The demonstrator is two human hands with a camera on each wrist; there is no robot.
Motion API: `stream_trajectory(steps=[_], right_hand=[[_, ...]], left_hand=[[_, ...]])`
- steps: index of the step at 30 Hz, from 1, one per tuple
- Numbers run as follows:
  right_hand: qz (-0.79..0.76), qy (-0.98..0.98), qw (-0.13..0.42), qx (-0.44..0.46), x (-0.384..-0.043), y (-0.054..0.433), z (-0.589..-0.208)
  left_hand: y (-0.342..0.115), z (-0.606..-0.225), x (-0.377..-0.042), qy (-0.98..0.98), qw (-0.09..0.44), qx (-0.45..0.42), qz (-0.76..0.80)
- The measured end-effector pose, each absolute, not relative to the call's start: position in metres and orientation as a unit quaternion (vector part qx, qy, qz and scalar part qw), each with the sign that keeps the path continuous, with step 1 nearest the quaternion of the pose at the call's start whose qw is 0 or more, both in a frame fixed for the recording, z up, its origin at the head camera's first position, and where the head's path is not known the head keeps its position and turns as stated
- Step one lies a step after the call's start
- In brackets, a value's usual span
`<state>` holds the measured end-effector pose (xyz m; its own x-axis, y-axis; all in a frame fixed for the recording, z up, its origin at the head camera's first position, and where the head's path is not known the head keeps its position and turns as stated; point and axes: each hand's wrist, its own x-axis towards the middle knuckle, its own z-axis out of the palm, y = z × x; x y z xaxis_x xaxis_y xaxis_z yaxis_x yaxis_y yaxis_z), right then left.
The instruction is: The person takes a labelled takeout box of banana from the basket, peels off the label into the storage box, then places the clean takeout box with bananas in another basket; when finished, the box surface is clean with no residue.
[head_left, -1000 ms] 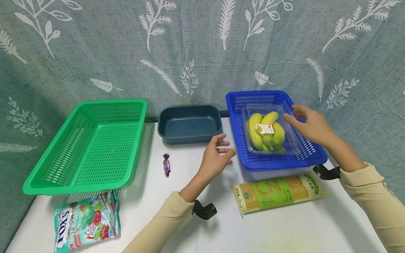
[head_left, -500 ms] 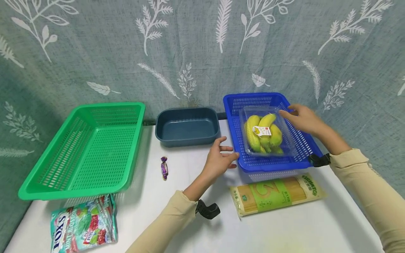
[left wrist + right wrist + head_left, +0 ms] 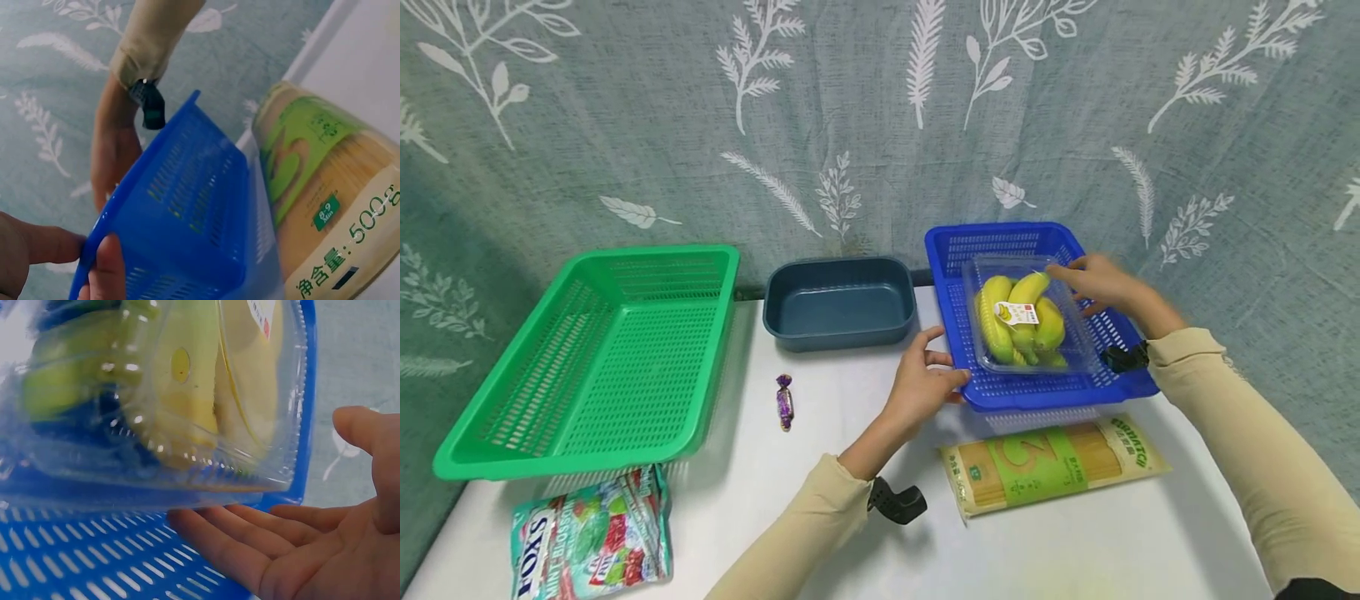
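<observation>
A clear plastic box of bananas (image 3: 1030, 321) with a white label lies inside the blue basket (image 3: 992, 400). My left hand (image 3: 921, 379) is at the basket's left side; in the left wrist view the thumb and a finger (image 3: 107, 265) pinch the rim from both sides. At the box's right side, my right hand (image 3: 1101, 283) reaches over the basket. The right wrist view shows its fingers (image 3: 231, 540) fairly straight, with tips right at the lower edge of the box, and the thumb held well away from it.
A spaghetti pack (image 3: 1052, 467) lies in front of the blue basket. Further left are a dark blue tub (image 3: 842, 337), a purple-wrapped candy (image 3: 785, 402), a green basket (image 3: 715, 392) and a Fox's candy bag (image 3: 591, 533). A patterned curtain (image 3: 850, 108) hangs behind.
My right hand has moved left and inward, from the basket's right rim to the box. The left hand has moved slightly right and now grips the rim. The head view has shifted slightly.
</observation>
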<state>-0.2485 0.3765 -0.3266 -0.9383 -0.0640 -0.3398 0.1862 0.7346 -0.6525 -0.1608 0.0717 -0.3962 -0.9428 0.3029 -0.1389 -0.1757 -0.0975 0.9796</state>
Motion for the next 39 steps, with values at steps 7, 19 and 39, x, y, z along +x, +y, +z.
stream_trajectory(steps=[7,19,39], right_hand=[[-0.378,0.906,0.187,0.042,-0.259,0.376,-0.337],[-0.394,0.888,0.223,0.087,-0.270,0.372,-0.356],[-0.495,0.829,0.225,0.131,-0.267,0.370,-0.345]], left_hand=[[0.071,-0.396,-0.160,0.640,0.170,0.053,0.747],[0.072,-0.397,-0.159,0.639,0.169,0.051,0.749],[0.071,-0.393,-0.159,0.637,0.175,0.030,0.750]])
